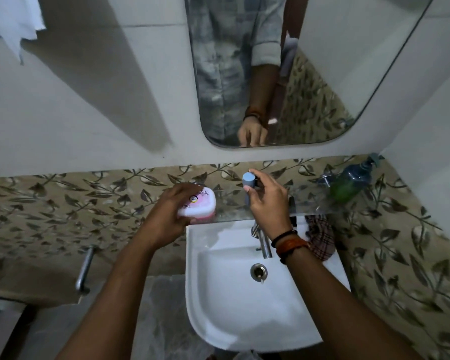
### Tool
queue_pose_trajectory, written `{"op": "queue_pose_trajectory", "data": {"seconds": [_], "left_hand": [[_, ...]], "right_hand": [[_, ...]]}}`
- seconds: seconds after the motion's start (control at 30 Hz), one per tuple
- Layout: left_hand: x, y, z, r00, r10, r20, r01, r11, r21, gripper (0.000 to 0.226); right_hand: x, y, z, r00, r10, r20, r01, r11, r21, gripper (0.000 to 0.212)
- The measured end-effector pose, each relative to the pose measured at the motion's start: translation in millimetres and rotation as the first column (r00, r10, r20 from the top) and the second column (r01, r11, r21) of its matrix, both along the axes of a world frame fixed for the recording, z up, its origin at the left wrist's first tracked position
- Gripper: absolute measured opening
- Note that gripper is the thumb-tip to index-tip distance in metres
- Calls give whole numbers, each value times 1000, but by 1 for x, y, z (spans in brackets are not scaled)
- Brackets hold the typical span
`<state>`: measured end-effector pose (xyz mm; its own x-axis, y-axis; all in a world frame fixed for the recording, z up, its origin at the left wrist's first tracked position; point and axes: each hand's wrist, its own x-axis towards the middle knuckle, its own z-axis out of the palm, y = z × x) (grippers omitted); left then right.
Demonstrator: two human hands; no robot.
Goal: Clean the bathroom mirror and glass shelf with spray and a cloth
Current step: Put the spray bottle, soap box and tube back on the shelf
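A rounded mirror [309,74] hangs on the white wall above a clear glass shelf [304,203]. My left hand [172,214] grips a pink and white soap box [199,205] at the shelf's left end. My right hand [266,201] holds a slim grey-blue capped bottle [248,181] upright over the middle of the shelf. A checked cloth [320,237] lies bunched on the basin's right rim under the shelf. A green bottle with a blue pump top [351,181] lies at the shelf's right end.
Below the shelf is a white washbasin [218,294] with a chrome tap [264,242] and drain [258,272]. Leaf-patterned tiles cover the lower walls. A chrome handle [85,268] sticks out at the left. A white towel [13,22] hangs top left.
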<state>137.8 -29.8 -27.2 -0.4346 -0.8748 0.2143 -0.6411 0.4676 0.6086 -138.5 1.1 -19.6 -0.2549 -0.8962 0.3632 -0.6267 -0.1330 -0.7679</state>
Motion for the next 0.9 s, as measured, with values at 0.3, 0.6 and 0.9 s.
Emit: {"op": "queue_pose_trajectory", "data": {"seconds": [0.3, 0.6, 0.9], "left_hand": [[6, -6, -24, 998, 59, 10, -59, 993, 100, 100], [-16, 1, -21, 980, 199, -21, -200, 979, -48, 107], [-38, 5, -18, 958, 261, 122, -246, 961, -123, 90]], "right_hand": [[-4, -2, -8, 999, 40, 26, -42, 998, 52, 45], [-2, -4, -7, 996, 86, -9, -85, 993, 80, 51], [-4, -10, -12, 905, 275, -325, -203, 950, 238, 48]]}}
